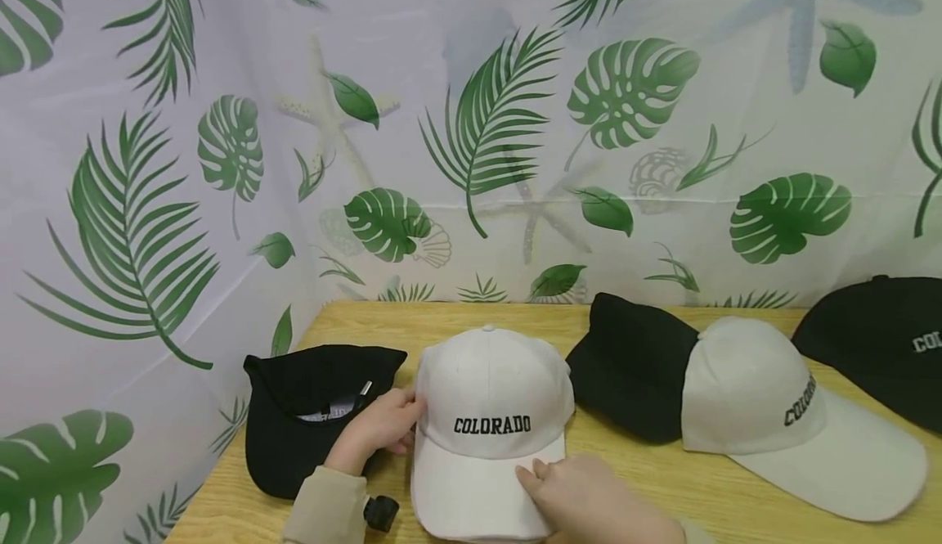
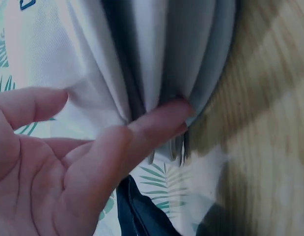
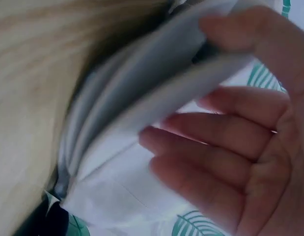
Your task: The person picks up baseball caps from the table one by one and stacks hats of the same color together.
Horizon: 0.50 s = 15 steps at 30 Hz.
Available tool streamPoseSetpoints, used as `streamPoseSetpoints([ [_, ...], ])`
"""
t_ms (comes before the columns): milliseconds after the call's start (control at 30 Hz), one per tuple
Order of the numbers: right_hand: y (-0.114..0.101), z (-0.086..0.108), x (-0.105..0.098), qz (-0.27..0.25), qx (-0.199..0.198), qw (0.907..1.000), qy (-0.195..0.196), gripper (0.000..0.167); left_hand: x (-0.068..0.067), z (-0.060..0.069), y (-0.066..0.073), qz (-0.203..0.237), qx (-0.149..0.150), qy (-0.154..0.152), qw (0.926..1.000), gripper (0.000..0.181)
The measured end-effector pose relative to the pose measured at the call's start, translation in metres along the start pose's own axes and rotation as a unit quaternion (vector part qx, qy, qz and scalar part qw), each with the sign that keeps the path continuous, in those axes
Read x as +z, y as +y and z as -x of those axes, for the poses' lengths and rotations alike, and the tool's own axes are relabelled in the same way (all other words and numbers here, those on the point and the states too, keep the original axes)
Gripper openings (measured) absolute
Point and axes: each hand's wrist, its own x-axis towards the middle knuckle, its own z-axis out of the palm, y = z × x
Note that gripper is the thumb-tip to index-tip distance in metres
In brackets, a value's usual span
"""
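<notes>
A white cap (image 1: 489, 380) lettered COLORADO faces forward on top of a nested stack; several layered white edges show below it in the left wrist view. My left hand (image 1: 383, 423) touches the stack's left side, its thumb (image 2: 156, 123) laid across the lower edges and a finger against the crown. At the right of the brim (image 1: 471, 495) is my right hand (image 1: 589, 491). In the right wrist view its thumb (image 3: 235, 32) is under the top brim (image 3: 166, 93) and the fingers lie over it, pinching the edge. A gap shows between that brim and those beneath.
A black cap (image 1: 287, 446) lies upturned at the left, close to my left forearm. To the right stand a black cap (image 1: 636, 372), a white cap (image 1: 758, 388) touching it, and another black cap (image 1: 883, 339) at the frame's edge. A leaf-print cloth (image 1: 515, 266) hangs behind the wooden table (image 1: 662, 478).
</notes>
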Motion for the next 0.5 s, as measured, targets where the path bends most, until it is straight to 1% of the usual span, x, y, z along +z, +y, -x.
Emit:
streamPoseSetpoints([
  [67,0.005,0.003,-0.003,-0.044,0.007,0.999,-0.009,0.057,-0.002,0.0,-0.001,0.005,0.007,-0.013,0.9999,0.035],
  [100,0.008,0.004,-0.005,-0.074,0.008,0.9972,-0.004,0.052,-0.003,-0.001,-0.002,0.008,0.011,-0.02,0.9997,0.035],
  [133,0.013,0.006,-0.006,-0.111,0.013,0.9937,0.007,0.047,-0.004,-0.001,-0.003,0.012,0.014,-0.026,0.9995,0.036],
  [167,0.019,0.007,-0.008,-0.154,0.018,0.9877,0.024,0.04,-0.005,-0.001,-0.003,0.013,0.016,-0.031,0.9993,0.036],
  [200,0.025,0.007,-0.009,-0.196,0.026,0.9791,0.046,0.033,-0.007,0.0,-0.003,0.007,0.017,-0.036,0.9992,0.034],
  [233,0.032,0.007,-0.01,-0.238,0.039,0.9678,0.07,0.027,-0.007,0.0,-0.003,0.003,0.017,-0.042,0.999,0.032],
  [300,0.045,0.006,-0.008,-0.297,0.071,0.945,0.117,0.022,-0.009,0.0,-0.004,-0.012,0.015,-0.054,0.9983,0.03],
  [333,0.051,0.006,-0.007,-0.326,0.093,0.9325,0.126,0.024,-0.009,0.001,-0.005,-0.019,0.014,-0.06,0.9979,0.031],
  [367,0.056,0.006,-0.004,-0.353,0.111,0.9202,0.127,0.024,-0.009,0.001,-0.005,-0.027,0.013,-0.067,0.9973,0.033],
  [400,0.06,0.005,-0.002,-0.375,0.127,0.9103,0.119,0.024,-0.009,0.002,-0.006,-0.032,0.011,-0.072,0.9968,0.034],
  [467,0.066,0.003,0.005,-0.399,0.142,0.9015,0.091,0.024,-0.008,0.003,-0.006,-0.035,0.006,-0.079,0.9963,0.033],
  [500,0.068,0.002,0.008,-0.403,0.142,0.901,0.075,0.022,-0.008,0.003,-0.007,-0.037,0.005,-0.079,0.9962,0.032],
])
